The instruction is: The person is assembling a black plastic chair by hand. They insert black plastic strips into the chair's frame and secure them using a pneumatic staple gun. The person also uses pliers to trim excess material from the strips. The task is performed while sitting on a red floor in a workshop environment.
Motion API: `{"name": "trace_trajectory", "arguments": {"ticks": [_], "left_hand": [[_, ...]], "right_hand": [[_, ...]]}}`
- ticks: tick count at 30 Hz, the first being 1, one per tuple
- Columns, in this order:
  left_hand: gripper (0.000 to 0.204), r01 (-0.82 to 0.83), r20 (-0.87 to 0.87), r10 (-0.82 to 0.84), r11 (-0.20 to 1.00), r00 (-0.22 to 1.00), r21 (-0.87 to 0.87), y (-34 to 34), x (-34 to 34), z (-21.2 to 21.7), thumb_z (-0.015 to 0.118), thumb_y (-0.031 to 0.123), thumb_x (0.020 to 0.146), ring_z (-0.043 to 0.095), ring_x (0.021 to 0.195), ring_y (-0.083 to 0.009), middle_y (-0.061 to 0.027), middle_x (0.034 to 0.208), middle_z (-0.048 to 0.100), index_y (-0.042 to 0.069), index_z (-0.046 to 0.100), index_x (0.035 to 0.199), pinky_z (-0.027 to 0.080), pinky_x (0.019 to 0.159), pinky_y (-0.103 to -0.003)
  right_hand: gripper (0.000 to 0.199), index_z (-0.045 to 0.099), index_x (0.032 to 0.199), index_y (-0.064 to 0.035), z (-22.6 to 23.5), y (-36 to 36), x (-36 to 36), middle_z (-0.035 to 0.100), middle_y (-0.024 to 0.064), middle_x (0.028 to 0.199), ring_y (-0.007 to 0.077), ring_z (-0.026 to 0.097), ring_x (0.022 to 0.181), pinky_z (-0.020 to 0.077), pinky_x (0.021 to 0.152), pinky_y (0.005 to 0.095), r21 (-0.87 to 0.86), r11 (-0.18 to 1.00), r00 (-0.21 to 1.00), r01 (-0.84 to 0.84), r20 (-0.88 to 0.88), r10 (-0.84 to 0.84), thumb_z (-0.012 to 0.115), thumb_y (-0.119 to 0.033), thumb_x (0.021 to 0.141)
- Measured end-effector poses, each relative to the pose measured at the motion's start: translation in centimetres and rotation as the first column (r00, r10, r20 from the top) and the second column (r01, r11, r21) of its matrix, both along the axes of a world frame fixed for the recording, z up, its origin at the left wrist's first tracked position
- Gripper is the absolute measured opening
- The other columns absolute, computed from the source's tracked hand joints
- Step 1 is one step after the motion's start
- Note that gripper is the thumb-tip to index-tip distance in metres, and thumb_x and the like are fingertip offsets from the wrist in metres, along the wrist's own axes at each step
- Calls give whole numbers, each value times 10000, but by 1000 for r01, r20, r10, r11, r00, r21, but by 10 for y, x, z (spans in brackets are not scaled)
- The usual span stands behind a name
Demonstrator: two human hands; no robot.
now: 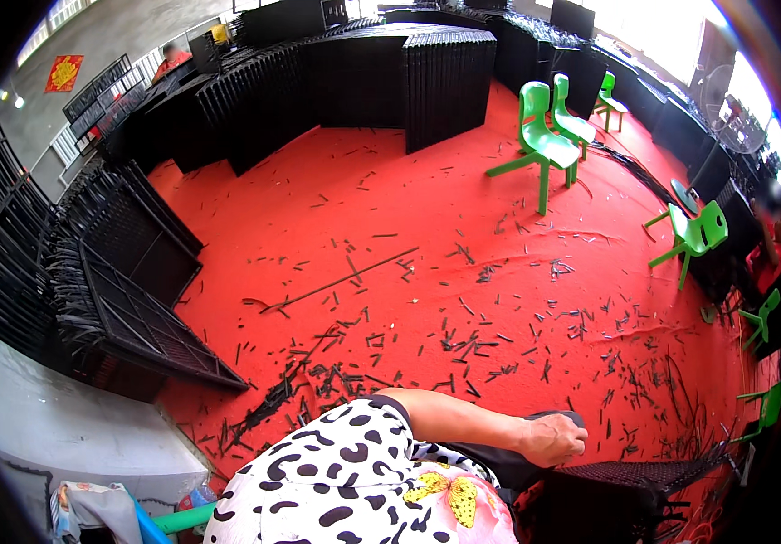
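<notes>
My left forearm reaches rightward from a black-and-white spotted sleeve. At its end my left hand point(554, 441) is closed, fingers curled down. What it holds, if anything, is hidden. It sits over my dark-clothed leg point(490, 461), beside a black woven panel point(644, 473) at the lower right. That panel's lower part falls into deep shadow. My right hand is not in view.
Black strip offcuts point(472, 344) litter the red floor point(318, 199). Stacked black woven panels point(449, 91) stand at the back and left. Green chairs point(545, 145) and a fan point(737, 131) are on the right. A person point(764, 258) sits at far right, another point(171, 63) at back left.
</notes>
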State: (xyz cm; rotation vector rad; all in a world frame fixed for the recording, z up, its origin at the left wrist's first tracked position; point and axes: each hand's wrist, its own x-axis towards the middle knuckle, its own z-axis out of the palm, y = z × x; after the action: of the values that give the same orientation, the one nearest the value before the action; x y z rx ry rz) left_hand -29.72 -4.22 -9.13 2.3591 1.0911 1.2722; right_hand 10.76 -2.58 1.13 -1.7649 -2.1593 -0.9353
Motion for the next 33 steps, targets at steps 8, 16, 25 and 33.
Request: {"name": "trace_trajectory", "arguments": {"ticks": [8,16,25,33], "left_hand": [[117,-226,-14,226,964,974,-139,5,-38,-34,605,158,772,601,763,-352,-137,841,553,50,578,809,485,638,-451],[129,-358,-13,373,880,928,-312,16,-58,-75,575,156,789,609,878,-339,-149,894,598,36,611,816,495,765,-429],[108,-377,-22,394,860,919,-345,18,-58,-87,567,143,769,609,875,-342,-153,879,604,42,601,791,494,764,-434],[112,-400,-70,404,839,912,-368,21,-64,-96,570,146,765,611,878,-341,-150,881,609,46,605,800,497,764,-433]], "right_hand": [[489,661,1017,-45,-3,0,3,672,104,946,290,648,762,516,626,389,43,999,999,-7,50,5,620,-495,828],[461,664,1008,-64,-3,0,-1,674,95,949,286,649,775,524,636,382,64,998,998,-11,66,7,624,-487,829],[521,632,1131,-57,-4,-1,4,674,96,976,270,657,811,531,671,367,37,999,999,-29,36,28,620,-486,836],[502,642,1112,-66,-5,-1,5,678,82,985,256,662,802,531,660,352,62,997,995,-52,86,47,616,-486,840]]}}
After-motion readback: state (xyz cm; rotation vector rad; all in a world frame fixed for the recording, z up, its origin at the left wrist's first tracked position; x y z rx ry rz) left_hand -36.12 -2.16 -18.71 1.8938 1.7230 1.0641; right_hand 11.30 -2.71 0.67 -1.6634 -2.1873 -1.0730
